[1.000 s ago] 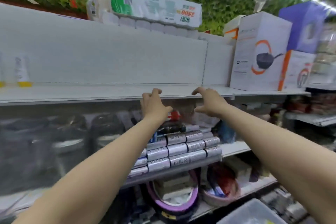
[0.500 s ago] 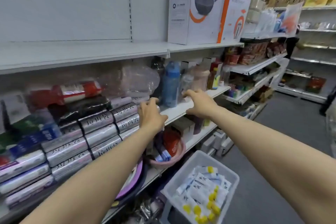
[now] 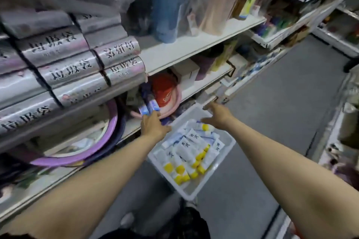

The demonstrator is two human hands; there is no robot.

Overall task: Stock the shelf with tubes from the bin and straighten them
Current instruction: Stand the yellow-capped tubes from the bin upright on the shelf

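Down low, the white bin stands just right of the shelves, full of yellow-capped tubes. The right hand hovers over its far end, fingers spread, holding nothing. The left hand reaches beside the bin's left rim toward blue boxes; I cannot tell its grip.

**Plastic, foil and painted board**

The bin is smooth, translucent white plastic. The tubes in it are glossy white plastic with opaque yellow caps. On the left, the rolls wear a shiny, silver, foil-like wrap that catches the light. The shelf board looks smooth, white and painted. The purple basin is glossy plastic. The floor is matt grey.
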